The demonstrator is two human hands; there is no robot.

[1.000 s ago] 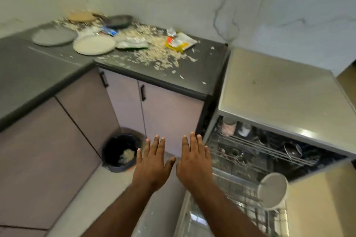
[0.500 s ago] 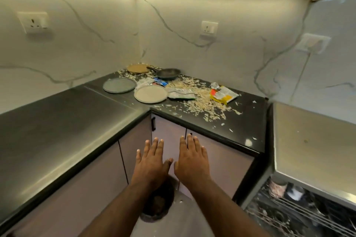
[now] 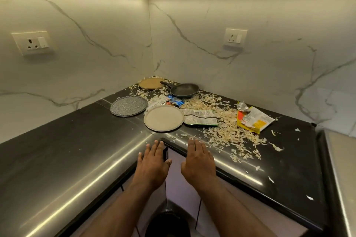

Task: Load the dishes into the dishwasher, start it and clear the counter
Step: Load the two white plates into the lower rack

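A dark L-shaped surface (image 3: 57, 159) fills the corner. Nearest its inner corner lies a cream plate (image 3: 163, 118); a speckled grey plate (image 3: 128, 106) sits just left of that plate, a black pan (image 3: 185, 90) and a tan plate (image 3: 151, 83) behind it, torn wrappers (image 3: 254, 119) and scattered shreds (image 3: 227, 131) to its right. In front of it, left hand (image 3: 152, 163) and right hand (image 3: 199, 162) hover flat, fingers straight, holding nothing.

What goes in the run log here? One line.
hands: left open, right open, both empty | counter: three plates, frying pan, wrappers, food scraps | phase: reaching toward beige plate
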